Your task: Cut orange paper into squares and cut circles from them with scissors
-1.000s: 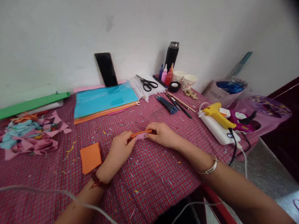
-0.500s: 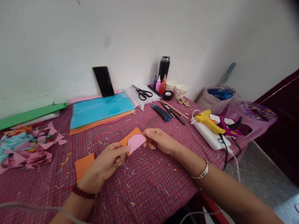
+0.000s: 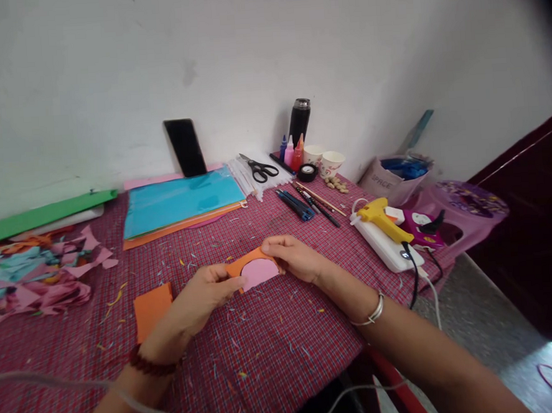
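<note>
Both my hands hold one small piece just above the red checked tablecloth (image 3: 276, 356): an orange paper piece (image 3: 242, 263) with a rounded pink paper shape (image 3: 259, 272) lying on it. My left hand (image 3: 201, 295) pinches its left edge with thumb and fingers closed. My right hand (image 3: 298, 258) pinches its upper right edge, fingers curled. A second orange paper rectangle (image 3: 151, 309) lies flat on the cloth left of my left hand.
Stacked coloured sheets (image 3: 182, 200), scissors (image 3: 259, 168), pens (image 3: 299, 205), glue bottles (image 3: 291, 152), a black flask (image 3: 299, 119), paper cups (image 3: 332, 162) and a phone (image 3: 186, 148) line the wall. A yellow glue gun (image 3: 382, 218) rests at the right edge. Paper scraps (image 3: 32, 280) pile at left.
The piece was held edge-on a second ago; it has been turned face up, showing the pink shape on orange. Both hands stay pinched on it. The view shifted slightly.
</note>
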`<state>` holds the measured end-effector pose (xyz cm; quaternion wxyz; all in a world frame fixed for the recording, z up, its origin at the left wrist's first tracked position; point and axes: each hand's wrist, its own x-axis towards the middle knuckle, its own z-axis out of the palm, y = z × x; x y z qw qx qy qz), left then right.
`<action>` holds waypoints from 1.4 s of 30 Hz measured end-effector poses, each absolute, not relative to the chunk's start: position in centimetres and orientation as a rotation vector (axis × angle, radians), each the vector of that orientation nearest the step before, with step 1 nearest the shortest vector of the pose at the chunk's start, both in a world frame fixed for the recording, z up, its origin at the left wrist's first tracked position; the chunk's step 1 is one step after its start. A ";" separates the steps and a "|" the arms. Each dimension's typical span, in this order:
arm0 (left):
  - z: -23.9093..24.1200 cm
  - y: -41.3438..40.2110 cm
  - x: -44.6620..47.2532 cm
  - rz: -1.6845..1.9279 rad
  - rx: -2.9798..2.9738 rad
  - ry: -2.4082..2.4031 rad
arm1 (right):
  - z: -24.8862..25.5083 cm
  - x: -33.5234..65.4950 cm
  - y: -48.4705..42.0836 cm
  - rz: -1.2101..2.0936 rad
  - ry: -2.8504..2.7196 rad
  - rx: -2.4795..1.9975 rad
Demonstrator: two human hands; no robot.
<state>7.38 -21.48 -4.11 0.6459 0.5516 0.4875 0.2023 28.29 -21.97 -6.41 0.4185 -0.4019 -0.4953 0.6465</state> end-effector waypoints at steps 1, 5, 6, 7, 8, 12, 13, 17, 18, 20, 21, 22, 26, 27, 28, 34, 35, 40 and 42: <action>-4.1 -21.5 7.4 0.463 1.261 1.108 | -6.3 28.3 -22.0 1.612 -1.242 -1.013; -3.9 -21.5 7.4 0.465 1.222 1.063 | -6.1 28.2 -22.0 1.491 -1.275 -0.984; -3.9 -21.5 7.4 0.470 1.204 1.046 | -6.1 28.2 -22.0 1.470 -1.299 -0.980; -3.9 -21.5 7.3 0.477 1.186 1.031 | -6.1 28.3 -22.0 1.464 -1.327 -0.984; -3.9 -21.5 7.3 0.484 1.170 1.018 | -6.1 28.4 -22.0 1.471 -1.356 -0.996; -4.2 -21.4 7.0 0.494 1.129 0.976 | -6.1 28.7 -22.1 1.530 -1.392 -0.953; -4.3 -21.3 6.9 0.497 1.125 0.976 | -6.0 28.7 -22.2 1.521 -1.405 -0.946; -4.4 -21.3 6.9 0.502 1.108 1.021 | -5.9 28.4 -22.2 1.391 -1.511 -1.092; -4.4 -21.3 7.0 0.493 1.100 1.039 | -5.9 28.3 -22.2 1.364 -1.520 -1.130; -4.3 -21.3 7.0 0.475 1.085 1.074 | -5.9 28.2 -22.2 1.326 -1.522 -1.168; -4.3 -21.3 7.0 0.469 1.080 1.085 | -5.9 28.1 -22.2 1.308 -1.523 -1.177; -4.4 -21.3 6.9 0.469 1.077 1.092 | -6.0 28.1 -22.2 1.289 -1.525 -1.182; -4.6 -21.2 6.8 0.484 1.074 1.091 | -6.2 28.2 -22.2 1.235 -1.523 -1.186; -4.7 -21.2 6.8 0.486 1.072 1.088 | -6.2 28.2 -22.2 1.224 -1.523 -1.189; -4.7 -21.1 6.8 0.489 1.069 1.086 | -6.2 28.2 -22.2 1.214 -1.525 -1.195; -4.6 -21.0 7.0 0.498 1.047 1.083 | -6.2 28.1 -22.1 1.170 -1.534 -1.232; -4.5 -21.0 7.0 0.496 1.045 1.086 | -6.1 28.1 -22.1 1.165 -1.536 -1.237; -4.6 -21.1 7.1 0.526 1.067 1.119 | -6.3 28.0 -22.1 1.140 -1.567 -1.229; -4.7 -21.0 7.1 0.536 1.109 1.134 | -6.5 27.9 -22.1 1.160 -1.536 -1.186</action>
